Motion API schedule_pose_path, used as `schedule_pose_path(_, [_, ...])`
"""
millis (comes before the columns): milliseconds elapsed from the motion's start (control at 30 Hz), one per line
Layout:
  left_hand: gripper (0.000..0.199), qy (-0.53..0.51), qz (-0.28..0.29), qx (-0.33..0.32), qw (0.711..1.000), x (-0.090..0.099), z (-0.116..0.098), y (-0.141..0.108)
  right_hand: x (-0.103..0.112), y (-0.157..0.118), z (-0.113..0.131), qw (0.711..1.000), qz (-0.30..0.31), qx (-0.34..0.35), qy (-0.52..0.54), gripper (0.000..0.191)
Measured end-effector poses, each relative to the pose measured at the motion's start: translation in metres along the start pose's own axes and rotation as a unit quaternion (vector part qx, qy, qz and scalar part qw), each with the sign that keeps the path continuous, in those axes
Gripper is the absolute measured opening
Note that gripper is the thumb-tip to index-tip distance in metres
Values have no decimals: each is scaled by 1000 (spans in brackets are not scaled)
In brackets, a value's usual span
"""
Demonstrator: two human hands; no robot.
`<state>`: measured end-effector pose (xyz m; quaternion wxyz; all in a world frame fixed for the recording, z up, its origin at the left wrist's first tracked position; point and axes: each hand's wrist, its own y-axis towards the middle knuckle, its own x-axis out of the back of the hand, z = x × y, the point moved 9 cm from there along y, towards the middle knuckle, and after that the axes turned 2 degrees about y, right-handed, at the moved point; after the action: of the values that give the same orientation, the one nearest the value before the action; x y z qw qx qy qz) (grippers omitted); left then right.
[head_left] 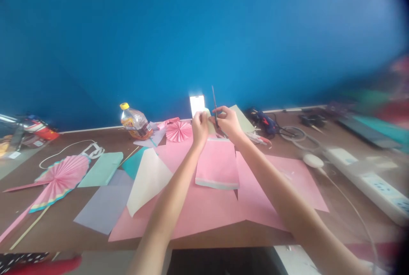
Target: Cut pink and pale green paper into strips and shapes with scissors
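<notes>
My left hand [200, 127] is closed on a small pale yellow piece of paper [210, 125], held up over the far middle of the table. Close beside it, my right hand [227, 121] grips dark scissors [214, 101], their blades pointing up. A lit phone [197, 104] stands upright just behind my left hand. Below both hands lies a pink sheet with a pale strip along its near edge [217, 164], on top of larger pink sheets [207, 211]. A pleated pink paper rosette [179, 131] is left of my left hand.
At the left are a pleated pink fan [60, 177], a mint folded pack [101, 169], purple paper [104, 207] and white paper [148, 177]. A bottle with a yellow cap [136, 122] leans near the wall. To the right lie a power strip [380, 190] and a white charger [313, 161] with its cable.
</notes>
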<state>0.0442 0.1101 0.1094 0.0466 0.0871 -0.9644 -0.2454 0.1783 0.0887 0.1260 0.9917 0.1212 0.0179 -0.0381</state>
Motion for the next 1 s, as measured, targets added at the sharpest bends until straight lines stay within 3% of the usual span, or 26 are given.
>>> schedule_pose_path(233, [32,62,-156,-58,984,50,-23,4,-31,-18,10,983,165,-35,-67,26])
schedule_pose_path(400, [32,68,-225,-57,970,76,-29,7,-44,-29,17,948,260,37,-182,14])
schedule_pose_path(633, [28,76,-312,-63,945,100,-34,8,-40,-26,24,912,232,120,-317,10])
schedule_pose_path(1000, [24,72,-330,-51,940,104,-36,5,-45,-27,21,897,250,132,-340,12])
